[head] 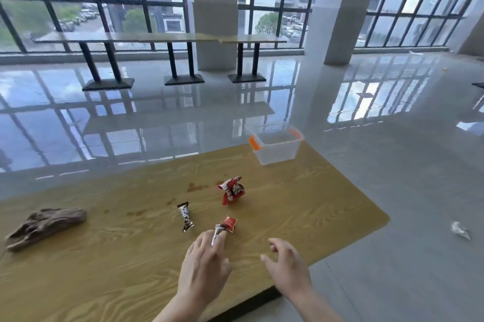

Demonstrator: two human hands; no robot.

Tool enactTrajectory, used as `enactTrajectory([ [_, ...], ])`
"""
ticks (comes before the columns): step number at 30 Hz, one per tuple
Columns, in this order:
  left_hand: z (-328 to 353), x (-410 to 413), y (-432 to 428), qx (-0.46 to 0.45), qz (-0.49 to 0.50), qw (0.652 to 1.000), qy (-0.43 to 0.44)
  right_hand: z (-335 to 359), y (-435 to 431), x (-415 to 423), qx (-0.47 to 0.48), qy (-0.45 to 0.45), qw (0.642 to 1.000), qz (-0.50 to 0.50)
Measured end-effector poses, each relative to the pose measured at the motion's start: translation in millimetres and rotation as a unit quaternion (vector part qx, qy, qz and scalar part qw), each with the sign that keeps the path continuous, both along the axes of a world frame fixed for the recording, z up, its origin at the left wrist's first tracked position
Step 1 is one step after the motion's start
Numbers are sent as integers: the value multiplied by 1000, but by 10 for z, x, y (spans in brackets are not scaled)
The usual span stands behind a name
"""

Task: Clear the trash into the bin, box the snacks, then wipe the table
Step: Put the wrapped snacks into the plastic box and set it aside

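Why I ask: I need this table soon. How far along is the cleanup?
Nothing looks done: the clear box looks empty. In hand: the left hand pinches a red snack packet; the right hand hovers open. Left: the crumpled red wrapper, the dark snack bar, the stains, and the brown cloth lies untouched.

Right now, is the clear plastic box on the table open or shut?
Open. The clear plastic box has no lid on top, and its orange latches stand free.

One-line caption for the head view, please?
Left hand pinches a red snack packet on the table; right hand hovers open; clear box at far corner.
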State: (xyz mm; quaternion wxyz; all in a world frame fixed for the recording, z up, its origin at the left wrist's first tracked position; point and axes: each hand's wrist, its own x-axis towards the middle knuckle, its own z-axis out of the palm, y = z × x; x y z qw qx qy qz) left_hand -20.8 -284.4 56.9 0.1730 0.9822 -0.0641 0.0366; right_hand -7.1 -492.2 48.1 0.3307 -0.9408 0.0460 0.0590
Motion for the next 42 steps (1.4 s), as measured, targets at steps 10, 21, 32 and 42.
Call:
enactTrajectory([
  [10, -373, 596, 995, -14, 54, 995, 82, -303, 936, 611, -32, 49, 998, 14],
  [21, -966, 806, 1223, 37, 111, 983, 143, -325, 668, 1612, -93, 73, 993, 0],
  [32, -1441, 745, 1170, 6, 256, 964, 77, 32, -85, 3908, -201, -65, 977, 19],
  [42, -1600, 676, 1227, 65, 266, 956, 107, -286, -194, 4545, -333, -56, 937, 94],
])
